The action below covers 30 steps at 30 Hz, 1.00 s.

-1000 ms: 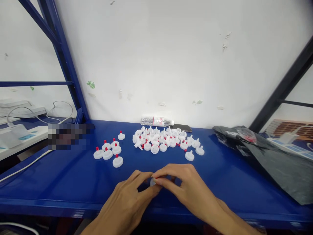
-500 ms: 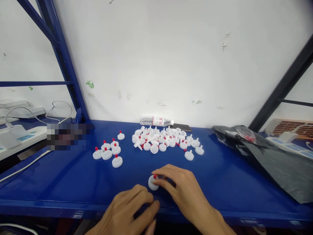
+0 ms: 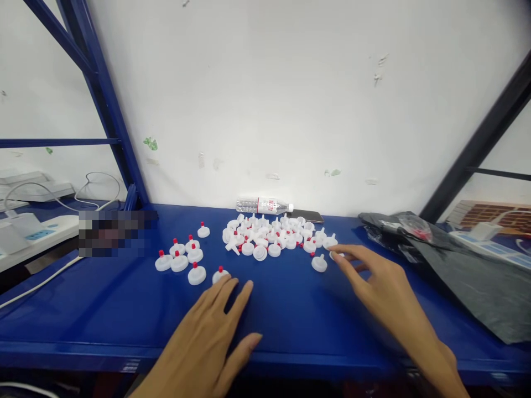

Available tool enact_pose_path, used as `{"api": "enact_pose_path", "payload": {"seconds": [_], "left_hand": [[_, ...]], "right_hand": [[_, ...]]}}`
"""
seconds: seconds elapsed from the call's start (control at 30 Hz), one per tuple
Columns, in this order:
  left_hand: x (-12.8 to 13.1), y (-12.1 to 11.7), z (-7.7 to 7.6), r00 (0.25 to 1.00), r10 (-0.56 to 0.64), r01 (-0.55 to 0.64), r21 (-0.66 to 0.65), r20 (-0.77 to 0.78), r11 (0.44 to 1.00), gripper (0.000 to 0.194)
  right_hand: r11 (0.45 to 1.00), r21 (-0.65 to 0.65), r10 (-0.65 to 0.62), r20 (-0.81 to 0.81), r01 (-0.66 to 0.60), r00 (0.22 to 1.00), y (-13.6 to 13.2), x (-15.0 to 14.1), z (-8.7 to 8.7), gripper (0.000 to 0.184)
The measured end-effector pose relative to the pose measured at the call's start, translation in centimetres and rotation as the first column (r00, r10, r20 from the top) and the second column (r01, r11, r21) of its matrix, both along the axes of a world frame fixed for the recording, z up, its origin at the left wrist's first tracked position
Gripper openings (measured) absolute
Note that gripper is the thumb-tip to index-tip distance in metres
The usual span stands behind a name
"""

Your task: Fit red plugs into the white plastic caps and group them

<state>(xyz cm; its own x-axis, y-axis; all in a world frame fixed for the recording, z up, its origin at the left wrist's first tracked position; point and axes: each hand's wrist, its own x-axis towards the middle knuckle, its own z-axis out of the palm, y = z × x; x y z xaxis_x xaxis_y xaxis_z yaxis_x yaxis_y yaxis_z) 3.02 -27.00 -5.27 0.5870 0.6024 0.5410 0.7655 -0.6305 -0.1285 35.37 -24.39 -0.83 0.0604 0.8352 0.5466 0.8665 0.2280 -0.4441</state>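
Note:
My left hand (image 3: 211, 331) lies low over the table, fingers spread, its fingertips at the near side of a white spouted cap with a red tip (image 3: 220, 275). Several more white caps with red tips (image 3: 179, 262) stand upright to the left of it. On the right, my right hand (image 3: 375, 279) has its thumb and index finger pinched at a white spouted cap (image 3: 338, 256), which the fingers mostly cover. Close by stands another plain white spouted cap (image 3: 319, 264). A pile of white spouted caps (image 3: 265, 235) with small red tips among them fills the middle back.
Behind the pile lie a clear plastic bottle (image 3: 262, 206) and a dark phone (image 3: 309, 216). A black plastic bag (image 3: 452, 276) covers the table's right side. Power strips (image 3: 53, 232) and white cables are at the left, beside the blue frame post (image 3: 112, 105).
The red-tipped cap has moved from my right hand at the front to the left group, by my left hand. My left hand has opened; my right hand has moved right to a plain cap.

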Motion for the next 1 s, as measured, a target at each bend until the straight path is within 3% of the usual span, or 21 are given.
{"api": "enact_pose_path", "payload": {"seconds": [0.17, 0.37, 0.5, 0.67, 0.83, 1.0], "left_hand": [[-2.4, 1.3, -0.4, 0.994, 0.098, -0.098, -0.006, 0.037, 0.995, 0.055], [-3.9, 1.9, -0.7, 0.981, 0.188, -0.184, -0.080, 0.055, 0.980, 0.051], [-3.9, 2.0, -0.6, 0.986, 0.161, -0.160, -0.028, 0.049, 0.987, 0.053], [-2.5, 0.9, 0.8, 0.997, 0.049, -0.052, 0.040, 0.062, 0.998, 0.042], [0.6, -0.3, 1.8, 0.987, -0.147, 0.150, -0.050, 0.071, 0.987, 0.036], [3.5, 0.6, 2.1, 0.983, -0.175, 0.163, -0.176, -0.053, 0.971, 0.055]], "right_hand": [[0.999, -0.024, -0.020, 0.031, 0.021, 0.999, 0.3, 0.6, -0.4, 0.031], [0.983, -0.166, 0.082, 0.041, -0.074, 0.996, 0.6, 0.0, -0.9, 0.038], [0.965, -0.205, 0.176, 0.043, -0.164, 0.983, 0.3, -1.6, -1.7, 0.043], [0.901, -0.234, 0.374, -0.010, -0.366, 0.927, -0.7, -3.3, -1.4, 0.043], [0.967, -0.157, 0.221, 0.132, -0.199, 0.966, 1.2, -1.2, -0.1, 0.036], [0.946, -0.289, 0.259, 0.397, -0.148, 0.880, 4.8, 1.1, 0.3, 0.027]]}}
